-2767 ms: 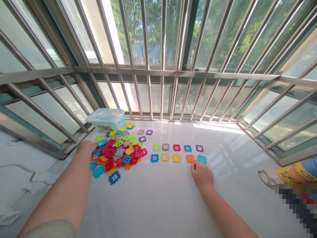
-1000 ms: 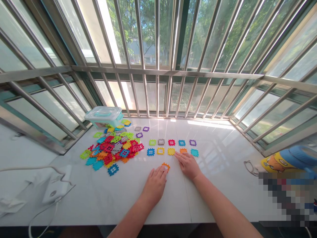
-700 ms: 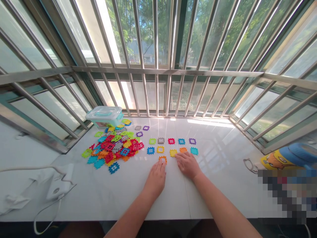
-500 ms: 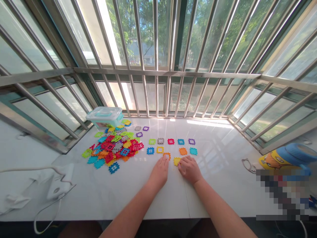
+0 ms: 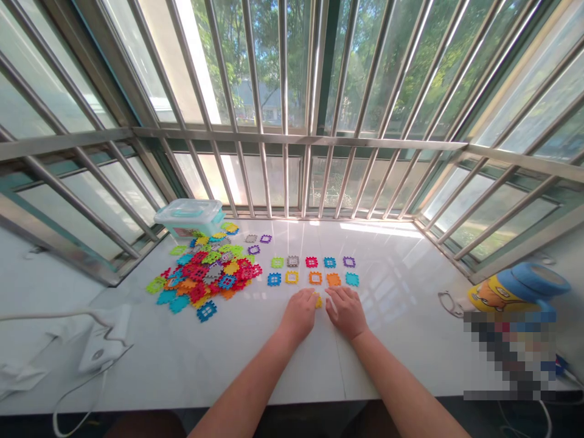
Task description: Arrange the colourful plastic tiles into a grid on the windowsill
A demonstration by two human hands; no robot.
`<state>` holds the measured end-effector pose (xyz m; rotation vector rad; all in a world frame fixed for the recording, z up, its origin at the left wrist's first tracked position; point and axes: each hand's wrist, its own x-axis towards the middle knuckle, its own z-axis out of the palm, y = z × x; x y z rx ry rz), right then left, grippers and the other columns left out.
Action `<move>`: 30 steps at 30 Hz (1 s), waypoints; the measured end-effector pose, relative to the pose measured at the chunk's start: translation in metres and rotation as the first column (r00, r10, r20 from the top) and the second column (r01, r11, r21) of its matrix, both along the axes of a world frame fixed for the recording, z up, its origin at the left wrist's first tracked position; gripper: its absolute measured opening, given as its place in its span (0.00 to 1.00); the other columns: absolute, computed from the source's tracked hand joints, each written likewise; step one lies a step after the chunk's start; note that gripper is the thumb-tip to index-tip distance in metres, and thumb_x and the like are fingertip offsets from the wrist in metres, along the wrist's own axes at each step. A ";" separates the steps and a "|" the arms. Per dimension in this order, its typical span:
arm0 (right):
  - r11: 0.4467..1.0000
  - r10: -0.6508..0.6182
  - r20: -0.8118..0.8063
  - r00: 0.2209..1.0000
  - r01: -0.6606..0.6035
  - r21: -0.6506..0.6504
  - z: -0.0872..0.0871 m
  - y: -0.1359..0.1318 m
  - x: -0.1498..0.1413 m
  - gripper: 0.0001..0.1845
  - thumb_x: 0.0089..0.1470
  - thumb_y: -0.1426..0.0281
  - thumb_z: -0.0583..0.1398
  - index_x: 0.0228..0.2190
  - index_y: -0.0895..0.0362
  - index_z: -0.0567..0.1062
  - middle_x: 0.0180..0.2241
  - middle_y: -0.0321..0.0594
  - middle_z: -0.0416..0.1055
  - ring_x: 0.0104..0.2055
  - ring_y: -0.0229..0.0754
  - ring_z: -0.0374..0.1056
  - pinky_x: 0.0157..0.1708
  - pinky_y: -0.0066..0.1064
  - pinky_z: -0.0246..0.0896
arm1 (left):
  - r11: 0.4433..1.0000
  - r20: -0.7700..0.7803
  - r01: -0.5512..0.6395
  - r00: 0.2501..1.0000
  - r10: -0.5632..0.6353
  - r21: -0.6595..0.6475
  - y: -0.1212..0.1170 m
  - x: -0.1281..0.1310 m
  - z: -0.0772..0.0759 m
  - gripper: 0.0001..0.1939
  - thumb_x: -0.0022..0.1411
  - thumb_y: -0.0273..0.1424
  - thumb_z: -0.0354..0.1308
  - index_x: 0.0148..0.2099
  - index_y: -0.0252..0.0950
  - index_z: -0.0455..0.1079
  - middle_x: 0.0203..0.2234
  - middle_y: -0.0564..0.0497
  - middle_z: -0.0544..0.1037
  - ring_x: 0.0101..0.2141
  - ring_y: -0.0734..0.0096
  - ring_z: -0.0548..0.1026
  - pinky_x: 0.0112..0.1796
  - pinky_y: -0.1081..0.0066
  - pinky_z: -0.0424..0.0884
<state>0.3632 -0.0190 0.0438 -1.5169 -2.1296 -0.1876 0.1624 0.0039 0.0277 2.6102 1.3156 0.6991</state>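
My left hand has its fingers closed at the edge of a yellow interlocking plastic tile, partly hidden behind them. Just right of that tile, my right hand rests with thumb and forefinger apart and nothing visible between them. Beyond both hands lie two rows of square notched tiles. The near row holds a blue tile, a yellow framed tile, an orange framed tile, a solid orange tile and a light blue tile. Farther back are green, grey, red, blue and purple tiles.
A heap of mixed coloured tiles covers the left of the white table. Behind it stands a lidded clear box. A power strip with cables lies left, a blue and yellow bottle right. Metal bars line the back.
The orange framed tile now lies in the near row, away from my left hand. The yellow tile has shifted left, from my right fingers to my left, and my right fingers have parted.
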 end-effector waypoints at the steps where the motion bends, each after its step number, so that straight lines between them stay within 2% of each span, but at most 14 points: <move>1: 0.996 -0.088 -0.011 0.996 0.088 0.008 -0.003 0.002 0.000 0.18 0.69 0.66 0.55 0.56 0.54 0.77 0.57 0.47 0.76 0.60 0.51 0.65 0.59 0.43 0.53 | 1.000 -0.006 -0.002 1.000 0.002 -0.006 -0.008 -0.004 0.002 0.20 0.69 0.23 0.51 0.59 0.38 0.73 0.60 0.41 0.76 0.60 0.56 0.73 0.59 0.54 0.70; 4: 0.970 -0.242 -0.009 0.970 0.242 -0.020 -0.009 0.006 -0.001 0.21 0.67 0.65 0.56 0.59 0.55 0.75 0.59 0.49 0.74 0.63 0.54 0.62 0.61 0.45 0.51 | 1.000 -0.023 -0.010 1.000 0.009 -0.010 -0.026 -0.022 0.006 0.16 0.69 0.23 0.52 0.54 0.39 0.74 0.59 0.42 0.76 0.59 0.57 0.73 0.60 0.53 0.70; 7: 0.964 -0.260 0.009 0.966 0.260 -0.058 -0.008 0.007 -0.002 0.19 0.66 0.65 0.57 0.55 0.54 0.76 0.56 0.49 0.75 0.62 0.54 0.63 0.60 0.44 0.51 | 0.998 -0.031 -0.063 0.998 0.063 -0.001 -0.034 -0.048 0.009 0.13 0.71 0.26 0.51 0.52 0.40 0.74 0.59 0.43 0.77 0.59 0.58 0.74 0.61 0.51 0.69; 11: 0.972 -0.226 0.017 0.974 0.227 -0.066 -0.002 0.004 -0.003 0.11 0.67 0.68 0.56 0.42 0.54 0.78 0.44 0.46 0.77 0.53 0.50 0.67 0.55 0.40 0.53 | 0.990 -0.026 -0.135 0.990 0.136 0.036 -0.031 -0.094 0.009 0.13 0.71 0.27 0.50 0.49 0.40 0.75 0.58 0.43 0.78 0.59 0.58 0.75 0.61 0.51 0.70; 14: 0.982 -0.176 0.028 0.984 0.177 -0.067 0.000 0.002 -0.003 0.11 0.67 0.70 0.55 0.35 0.54 0.77 0.37 0.43 0.75 0.46 0.47 0.67 0.50 0.37 0.53 | 0.979 -0.023 -0.194 0.980 0.196 0.065 -0.023 -0.128 0.005 0.14 0.71 0.26 0.49 0.48 0.41 0.76 0.58 0.43 0.79 0.58 0.58 0.76 0.60 0.51 0.72; 19: 0.994 -0.008 0.066 0.998 0.015 -0.106 0.001 -0.001 -0.006 0.12 0.69 0.70 0.54 0.34 0.55 0.76 0.36 0.42 0.74 0.43 0.45 0.66 0.47 0.36 0.53 | 0.960 0.006 -0.260 0.965 0.261 0.103 -0.014 -0.169 -0.004 0.15 0.71 0.26 0.48 0.48 0.40 0.76 0.57 0.43 0.80 0.57 0.56 0.78 0.59 0.50 0.74; 23: 0.983 0.131 0.074 0.989 -0.120 -0.139 0.003 -0.003 -0.014 0.12 0.70 0.69 0.54 0.39 0.54 0.78 0.40 0.42 0.76 0.45 0.45 0.67 0.48 0.35 0.54 | 0.952 0.097 -0.282 0.957 0.272 0.119 -0.016 -0.182 -0.010 0.14 0.72 0.27 0.47 0.47 0.39 0.75 0.57 0.43 0.79 0.58 0.58 0.77 0.60 0.51 0.73; 25: 0.981 0.143 0.062 0.988 -0.133 -0.142 0.004 -0.002 -0.017 0.11 0.70 0.69 0.54 0.41 0.54 0.78 0.42 0.42 0.76 0.47 0.45 0.67 0.49 0.35 0.54 | 0.951 0.122 -0.284 0.955 0.270 0.124 -0.018 -0.181 -0.010 0.14 0.72 0.27 0.47 0.46 0.39 0.75 0.56 0.43 0.80 0.57 0.58 0.77 0.60 0.51 0.73; 30: 0.989 -0.111 0.031 0.993 0.114 -0.089 0.002 0.003 -0.018 0.10 0.67 0.69 0.56 0.44 0.54 0.78 0.45 0.45 0.77 0.51 0.49 0.67 0.55 0.39 0.53 | 0.966 0.093 -0.236 0.970 0.227 0.109 -0.024 -0.172 -0.004 0.14 0.73 0.27 0.47 0.47 0.40 0.75 0.57 0.45 0.80 0.58 0.59 0.77 0.61 0.50 0.73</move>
